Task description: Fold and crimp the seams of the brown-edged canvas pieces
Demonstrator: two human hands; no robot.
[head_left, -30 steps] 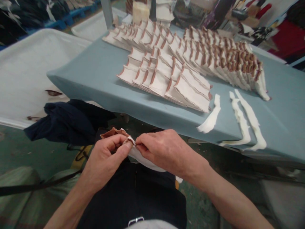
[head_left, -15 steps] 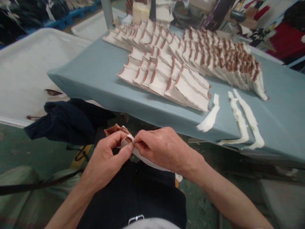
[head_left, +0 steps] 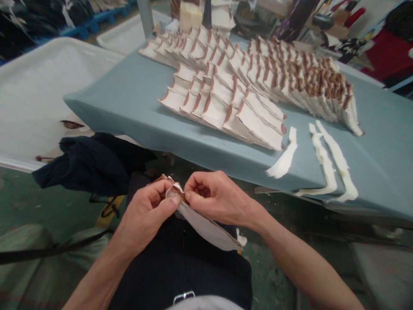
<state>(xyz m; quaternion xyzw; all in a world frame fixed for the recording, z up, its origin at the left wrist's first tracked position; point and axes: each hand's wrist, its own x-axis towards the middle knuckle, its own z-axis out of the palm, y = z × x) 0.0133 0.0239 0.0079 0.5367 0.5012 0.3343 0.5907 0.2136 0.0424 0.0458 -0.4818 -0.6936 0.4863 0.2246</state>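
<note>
Both my hands pinch one small cream piece with a brown edge (head_left: pixel 206 226) over my lap. My left hand (head_left: pixel 146 213) grips its brown-lined end between thumb and fingertips. Touching it from the right, my right hand (head_left: pixel 214 198) is closed on the same end, and the cream body of the piece hangs down to the right below it. On the blue-grey table (head_left: pixel 135 103) ahead lie overlapping rows of many similar cream and brown pieces (head_left: pixel 245 82).
Three cream strips (head_left: pixel 318 157) lie near the table's front edge at the right. A dark blue cloth (head_left: pixel 93 161) is heaped left of my knees. A white tray-like surface (head_left: pixel 35 94) stands at the left. Cluttered stock fills the background.
My right hand has turned and drawn in toward the left one, so more of the cream piece now shows hanging below it. Both hands sit slightly higher.
</note>
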